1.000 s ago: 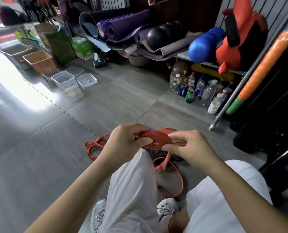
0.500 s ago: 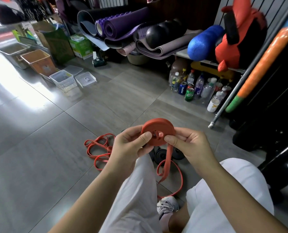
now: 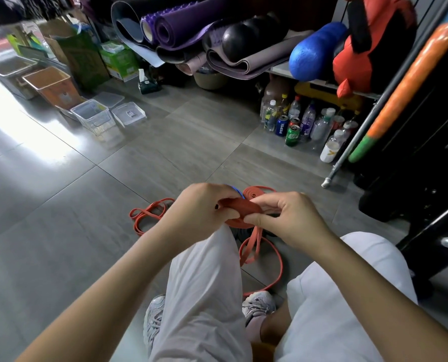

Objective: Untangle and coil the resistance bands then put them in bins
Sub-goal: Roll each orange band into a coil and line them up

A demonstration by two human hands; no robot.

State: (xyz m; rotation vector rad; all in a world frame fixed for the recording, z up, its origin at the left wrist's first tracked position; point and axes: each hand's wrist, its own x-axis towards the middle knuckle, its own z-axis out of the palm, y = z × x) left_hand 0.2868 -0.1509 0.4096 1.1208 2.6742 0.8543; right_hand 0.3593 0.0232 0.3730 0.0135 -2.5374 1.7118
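Coil of red band (image 3: 239, 206), wound flat, pinched between left hand (image 3: 199, 208) and right hand (image 3: 292, 218), loose tail (image 3: 254, 245) dangling to floor (image 3: 87, 231).

Open floor (image 3: 60, 231) left toward clear bins (image 3: 93, 116); bottles (image 3: 303, 124), black rack (image 3: 413, 192) crowd right; loose bands (image 3: 147, 215) ahead.

A tightly wound red coil (image 3: 239, 209) of flat band is pinched between the left hand (image 3: 199, 207) and the right hand (image 3: 288, 218) — its loose tail (image 3: 276, 259) loops down onto the floor. Another red band (image 3: 147, 215) lies tangled to the left. The clear bin (image 3: 93, 116) and the orange bin (image 3: 53, 84) stand well apart.
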